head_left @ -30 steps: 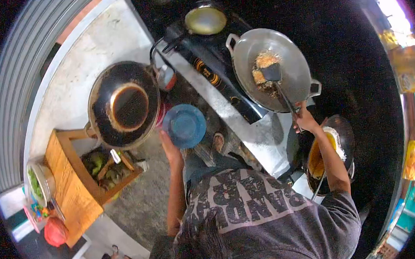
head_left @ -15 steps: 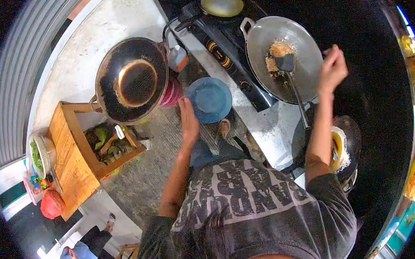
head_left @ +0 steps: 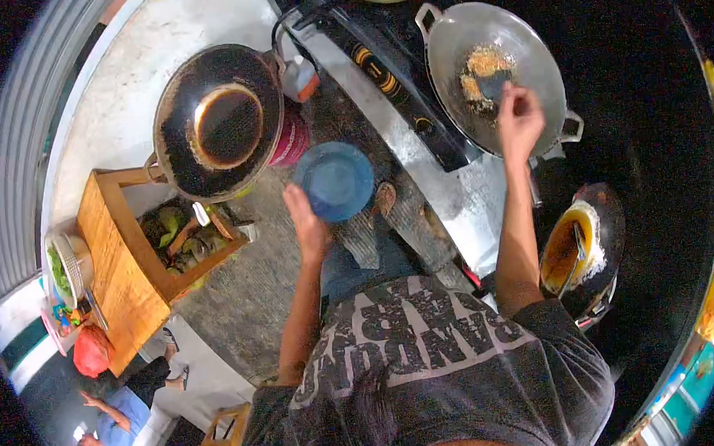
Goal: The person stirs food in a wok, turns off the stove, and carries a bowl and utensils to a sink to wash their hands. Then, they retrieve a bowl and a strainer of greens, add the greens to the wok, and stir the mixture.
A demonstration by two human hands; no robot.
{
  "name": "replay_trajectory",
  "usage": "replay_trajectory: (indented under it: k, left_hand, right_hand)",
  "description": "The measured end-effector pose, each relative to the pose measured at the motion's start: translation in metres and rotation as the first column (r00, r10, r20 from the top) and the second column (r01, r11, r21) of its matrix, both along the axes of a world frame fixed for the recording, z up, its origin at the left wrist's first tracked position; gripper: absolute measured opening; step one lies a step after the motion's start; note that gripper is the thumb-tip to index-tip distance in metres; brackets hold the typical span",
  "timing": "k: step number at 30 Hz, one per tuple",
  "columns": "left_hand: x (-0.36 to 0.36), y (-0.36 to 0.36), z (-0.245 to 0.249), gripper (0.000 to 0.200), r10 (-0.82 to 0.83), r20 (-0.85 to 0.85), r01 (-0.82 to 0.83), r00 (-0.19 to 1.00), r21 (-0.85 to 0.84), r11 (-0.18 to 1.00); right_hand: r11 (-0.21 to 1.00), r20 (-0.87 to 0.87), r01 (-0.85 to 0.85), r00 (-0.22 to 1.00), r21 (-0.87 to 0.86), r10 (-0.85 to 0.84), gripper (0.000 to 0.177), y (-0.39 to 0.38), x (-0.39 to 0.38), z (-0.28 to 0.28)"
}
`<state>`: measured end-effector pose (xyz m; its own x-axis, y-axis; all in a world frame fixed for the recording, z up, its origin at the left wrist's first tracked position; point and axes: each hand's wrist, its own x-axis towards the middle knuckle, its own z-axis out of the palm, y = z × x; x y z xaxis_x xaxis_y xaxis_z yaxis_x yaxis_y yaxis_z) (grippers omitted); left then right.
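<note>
My left hand grips the rim of a blue plate, held out over the floor. My right hand is over the grey wok, its fingers pinched together and slightly blurred. I cannot tell what lies between those fingers. Beneath them is the dark blade of a spatula; most of its handle is hidden behind my hand and forearm. Golden-brown crumbly bits lie in oil at the wok's bottom, around the blade.
The wok sits on a black stove. A dark wok with brown oil stands left of the plate, near a wooden cabinet. To the right is a pan with orange-yellow liquid. A person sits at lower left.
My right hand has moved left and down over the wok, above the spatula. My left hand has shifted the plate slightly left and down. The view has shifted too.
</note>
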<state>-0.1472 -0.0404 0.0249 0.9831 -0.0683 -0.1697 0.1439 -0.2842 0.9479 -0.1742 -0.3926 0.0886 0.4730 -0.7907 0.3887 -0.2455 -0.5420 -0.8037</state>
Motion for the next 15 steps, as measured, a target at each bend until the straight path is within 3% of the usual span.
replay_trajectory:
  k: [1,2,3,4,5,7,9,10,11,12,13,14,15]
  left_hand:
    - [-0.001,0.007,0.005,0.033,0.056,-0.076,-0.059,0.996,-0.033,0.998]
    - [-0.002,0.013,0.005,0.034,0.114,-0.150,-0.125,0.982,-0.068,0.990]
    - [-0.004,0.026,-0.005,0.036,0.118,-0.111,-0.119,0.987,-0.009,0.993]
    - [-0.010,0.044,-0.020,0.038,0.122,-0.078,-0.118,0.989,0.055,0.992]
    - [-0.015,0.054,-0.026,0.040,0.149,-0.084,-0.146,0.985,0.047,0.988]
    - [-0.020,0.069,-0.025,0.044,0.223,-0.139,-0.230,0.965,-0.039,0.972]
    - [-0.022,0.086,-0.031,0.048,0.291,-0.232,-0.323,0.928,-0.111,0.940]
    - [-0.026,0.101,-0.041,0.050,0.321,-0.278,-0.360,0.905,-0.101,0.927]
    - [-0.030,0.116,-0.052,0.053,0.353,-0.326,-0.400,0.877,-0.087,0.912]
    - [-0.031,0.134,-0.062,0.054,0.284,-0.333,-0.325,0.899,-0.072,0.943]
    - [-0.033,0.154,-0.071,0.056,0.215,-0.347,-0.249,0.913,-0.057,0.967]
    - [-0.039,0.170,-0.076,0.058,0.146,-0.368,-0.173,0.918,-0.040,0.984]
    - [-0.039,0.178,-0.080,0.058,0.189,-0.384,-0.215,0.904,-0.025,0.976]
  right_hand:
    - [0.980,0.032,-0.182,0.983,0.086,0.180,0.011,0.027,-0.008,-0.001]
    - [0.963,-0.009,-0.262,0.965,0.061,0.263,0.012,0.057,-0.010,-0.006]
    - [0.925,-0.006,-0.325,0.943,0.199,0.332,0.017,0.084,-0.016,-0.041]
    - [0.858,-0.162,-0.297,0.905,0.419,0.392,0.023,0.112,-0.021,-0.066]
    - [0.762,-0.191,-0.338,0.839,0.552,0.510,0.034,0.131,-0.023,-0.082]
    - [0.469,-0.164,-0.107,0.849,0.877,0.502,0.043,0.143,-0.026,-0.165]
    - [0.620,-0.232,-0.044,0.905,0.783,0.357,0.049,0.131,-0.022,-0.240]
    - [0.686,-0.265,-0.002,0.922,0.728,0.284,0.052,0.131,-0.013,-0.242]
    - [0.644,-0.274,0.038,0.923,0.764,0.271,0.055,0.121,-0.010,-0.240]
    - [0.690,-0.268,0.105,0.954,0.716,0.132,0.057,0.116,0.000,-0.249]
    - [0.751,-0.335,0.153,0.937,0.642,0.095,0.058,0.106,0.005,-0.265]
    - [0.774,-0.277,0.143,0.960,0.617,0.043,0.059,0.104,0.009,-0.272]
    - [0.709,-0.321,0.210,0.947,0.674,0.025,0.057,0.103,0.012,-0.269]
